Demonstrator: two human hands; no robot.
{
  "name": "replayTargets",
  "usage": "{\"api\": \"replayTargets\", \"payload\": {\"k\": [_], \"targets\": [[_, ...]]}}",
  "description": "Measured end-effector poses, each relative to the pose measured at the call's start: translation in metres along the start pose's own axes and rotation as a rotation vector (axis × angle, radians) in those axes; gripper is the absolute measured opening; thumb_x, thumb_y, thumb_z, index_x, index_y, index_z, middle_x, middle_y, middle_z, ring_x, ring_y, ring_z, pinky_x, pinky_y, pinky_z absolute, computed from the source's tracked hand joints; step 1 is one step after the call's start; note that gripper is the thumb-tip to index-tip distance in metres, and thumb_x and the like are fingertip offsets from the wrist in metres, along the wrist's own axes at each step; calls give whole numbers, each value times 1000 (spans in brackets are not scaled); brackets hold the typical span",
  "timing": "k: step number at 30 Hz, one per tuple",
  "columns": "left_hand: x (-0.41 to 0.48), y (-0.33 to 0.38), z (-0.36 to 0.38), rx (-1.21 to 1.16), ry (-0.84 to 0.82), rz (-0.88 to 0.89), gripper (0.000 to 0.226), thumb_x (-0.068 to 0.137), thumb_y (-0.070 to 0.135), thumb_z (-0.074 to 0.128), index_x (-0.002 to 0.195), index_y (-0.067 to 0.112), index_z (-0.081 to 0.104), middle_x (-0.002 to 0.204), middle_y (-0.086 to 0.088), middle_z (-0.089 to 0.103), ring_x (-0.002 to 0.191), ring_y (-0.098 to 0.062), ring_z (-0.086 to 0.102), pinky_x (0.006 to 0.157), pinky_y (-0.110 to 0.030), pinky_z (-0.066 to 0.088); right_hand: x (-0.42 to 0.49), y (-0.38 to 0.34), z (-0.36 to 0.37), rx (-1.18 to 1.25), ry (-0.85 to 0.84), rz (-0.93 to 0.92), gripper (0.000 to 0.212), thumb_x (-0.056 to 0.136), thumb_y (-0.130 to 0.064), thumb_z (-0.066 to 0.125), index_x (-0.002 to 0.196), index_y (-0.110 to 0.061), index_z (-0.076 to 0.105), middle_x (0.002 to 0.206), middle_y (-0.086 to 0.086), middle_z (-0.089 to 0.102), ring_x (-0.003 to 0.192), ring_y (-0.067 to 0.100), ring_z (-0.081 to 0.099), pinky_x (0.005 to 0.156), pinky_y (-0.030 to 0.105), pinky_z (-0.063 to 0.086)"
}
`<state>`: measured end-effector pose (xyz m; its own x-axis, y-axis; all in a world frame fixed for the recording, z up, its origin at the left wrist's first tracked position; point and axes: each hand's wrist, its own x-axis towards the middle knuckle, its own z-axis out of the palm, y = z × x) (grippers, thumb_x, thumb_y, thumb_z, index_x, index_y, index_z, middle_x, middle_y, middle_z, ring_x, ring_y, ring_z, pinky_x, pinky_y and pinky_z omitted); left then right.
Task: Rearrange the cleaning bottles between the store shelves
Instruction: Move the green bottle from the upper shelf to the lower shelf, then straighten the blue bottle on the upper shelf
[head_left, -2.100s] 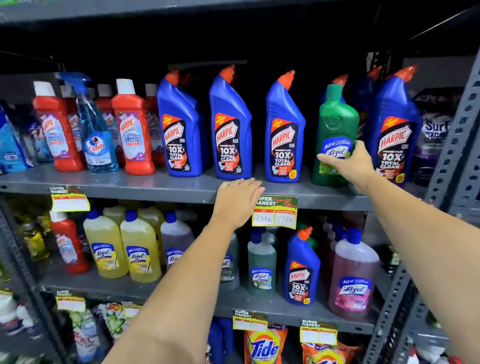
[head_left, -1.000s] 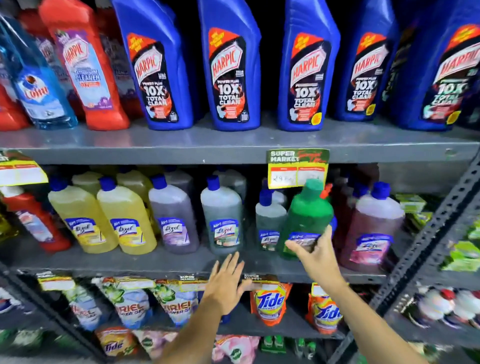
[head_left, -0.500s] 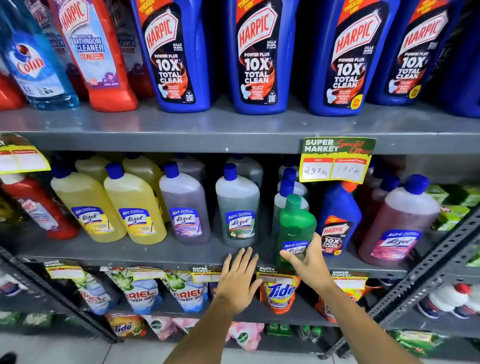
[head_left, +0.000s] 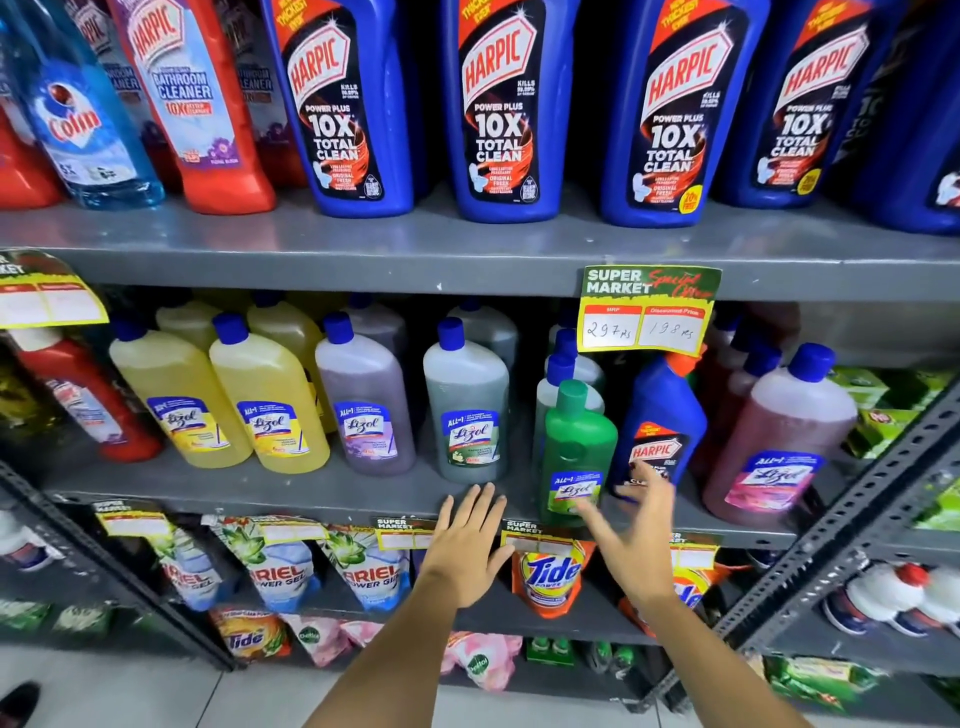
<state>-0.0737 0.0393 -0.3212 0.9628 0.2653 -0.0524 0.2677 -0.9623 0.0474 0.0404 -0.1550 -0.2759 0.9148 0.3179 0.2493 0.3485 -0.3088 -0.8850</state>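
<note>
Let go of green Lizol bottle (head_left: 575, 452), now upright on middle shelf (head_left: 291, 491); right hand (head_left: 636, 535) spread open beside it, left hand (head_left: 467, 540) flat, empty.

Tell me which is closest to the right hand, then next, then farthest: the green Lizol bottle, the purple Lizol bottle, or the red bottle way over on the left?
From the right hand:
1. Green Lizol bottle, right beside its fingers, middle shelf.
2. Purple Lizol bottle, further left, same shelf.
3. Red bottle, far left end.
</note>
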Motion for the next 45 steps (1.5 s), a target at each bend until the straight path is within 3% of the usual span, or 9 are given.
{"api": "replayTargets", "payload": {"k": [3,5,18,23,31,34,38,41,45], "targets": [[0,0,0,18,5,-5,76,90,59,-4,154,18,2,163,-3,-2,147,-20,-7,119,-46,-3,1,-7,-22,52,339,-94,59,84,-31,68,131,-10,41,121,2,40,105,27,51,91,15,40],[0,1,1,30,-1,-5,71,95,57,2,154,17,1,163,-3,-2,147,-20,-8,119,-47,-3,17,-7,-34,28,396,-96,58,84,-29,67,132,-9,40,124,7,40,105,26,49,94,27,44],[-2,2,-10,-41,-37,15,66,100,55,18,154,19,5,162,0,-8,147,-18,-8,119,-48,-2,79,-7,-50,9,113,252,77,61,-29,91,122,-8,48,116,11,65,105,30,63,91,41,51],[-11,2,-62,-60,361,187,61,101,52,16,144,17,41,154,2,24,136,-22,39,108,-43,39,43,-24,-69,118,172,170,67,65,-9,88,119,-10,49,99,3,62,87,22,60,68,16,45],[0,40,-251,-21,1060,410,46,93,35,47,134,15,50,143,-10,50,125,-28,45,97,-41,33,12,-73,-138,172,214,-31,60,51,-2,91,92,-34,63,78,-13,72,68,1,62,69,9,48],[21,46,-292,55,1051,324,50,96,39,41,137,12,51,148,-10,44,133,-27,39,104,-42,28,22,-126,-170,177,207,-123,53,48,-3,92,87,-26,64,81,0,72,64,3,62,65,13,50],[44,41,-304,86,912,218,58,99,48,30,140,11,47,154,-9,34,141,-27,30,109,-46,30,50,-192,-207,236,186,-280,60,43,-31,92,94,-16,65,85,7,75,76,22,68,76,42,57],[50,41,-304,108,907,188,55,98,47,32,130,10,58,144,-9,49,135,-28,41,104,-46,36,76,-238,-227,284,195,-347,64,36,-38,94,90,-19,66,81,-6,76,73,8,68,72,27,56],[51,42,-303,63,1011,213,44,95,44,43,112,13,69,113,-4,70,106,-24,62,95,-40,41,114,-286,-244,298,105,-346,39,57,-16,87,88,-24,65,75,-12,74,67,-1,69,59,20,57]]}}
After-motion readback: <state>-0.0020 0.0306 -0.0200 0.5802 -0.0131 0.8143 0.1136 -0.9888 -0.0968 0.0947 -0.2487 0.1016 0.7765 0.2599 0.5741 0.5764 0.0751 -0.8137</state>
